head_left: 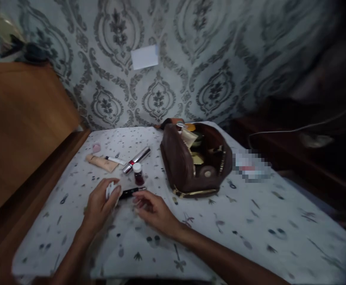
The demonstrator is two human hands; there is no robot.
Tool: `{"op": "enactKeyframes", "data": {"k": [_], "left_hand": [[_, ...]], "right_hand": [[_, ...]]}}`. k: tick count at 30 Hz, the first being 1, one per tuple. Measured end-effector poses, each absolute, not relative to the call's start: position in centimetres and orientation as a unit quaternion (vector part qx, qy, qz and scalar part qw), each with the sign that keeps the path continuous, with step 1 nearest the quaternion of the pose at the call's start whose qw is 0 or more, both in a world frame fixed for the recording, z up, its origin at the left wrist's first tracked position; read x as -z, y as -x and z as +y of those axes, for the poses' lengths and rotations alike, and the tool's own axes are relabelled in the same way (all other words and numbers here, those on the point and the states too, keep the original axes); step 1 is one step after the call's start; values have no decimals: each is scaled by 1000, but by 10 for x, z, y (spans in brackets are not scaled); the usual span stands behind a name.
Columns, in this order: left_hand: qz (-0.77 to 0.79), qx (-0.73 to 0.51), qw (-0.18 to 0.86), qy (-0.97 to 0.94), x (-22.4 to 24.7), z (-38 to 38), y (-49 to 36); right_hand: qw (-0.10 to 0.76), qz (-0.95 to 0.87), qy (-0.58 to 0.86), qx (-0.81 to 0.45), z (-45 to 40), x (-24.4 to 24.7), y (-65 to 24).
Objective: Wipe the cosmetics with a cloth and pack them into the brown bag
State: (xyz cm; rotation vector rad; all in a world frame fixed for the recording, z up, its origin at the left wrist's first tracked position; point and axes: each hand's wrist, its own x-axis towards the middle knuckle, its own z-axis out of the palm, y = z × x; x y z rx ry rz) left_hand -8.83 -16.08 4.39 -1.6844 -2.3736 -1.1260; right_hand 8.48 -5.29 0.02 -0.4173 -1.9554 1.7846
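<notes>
My left hand (101, 204) is wrapped round a small white item (111, 190), whose shape is partly hidden by the fingers. Just right of it, my right hand (152, 209) has its fingers curled and apart beside a black tube (128, 193) lying on the patterned cloth. Behind the black tube stands a small bottle (138, 176) with a white cap and dark red contents. A silver tube with a red band (136, 160) lies farther back. To its left are a beige tube (102, 162), a thin white tube (116, 160) and a small pink item (96, 147).
An open brown bag (177, 158) with gold zips holds several items, right of my hands. A blurred-out packet (251, 165) lies farther right. Orange-brown furniture (21, 130) rises at the left, and a patterned wall (158, 87) stands behind the cloth-covered table (220, 237).
</notes>
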Motion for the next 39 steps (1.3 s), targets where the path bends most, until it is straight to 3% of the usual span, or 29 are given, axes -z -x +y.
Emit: {"op": "enactKeyframes", "data": {"k": [7, 17, 27, 39], "left_hand": [[-690, 297, 104, 652, -27, -157, 41], [-740, 336, -116, 571, -51, -144, 33], [-656, 566, -352, 354, -31, -134, 39], [-693, 587, -256, 331, -27, -132, 16]], "right_hand": [[285, -755, 137, -574, -52, 2, -91], [298, -811, 67, -498, -42, 5, -101], [275, -626, 104, -722, -49, -1, -94], [232, -465, 136, -843, -45, -11, -93]]}}
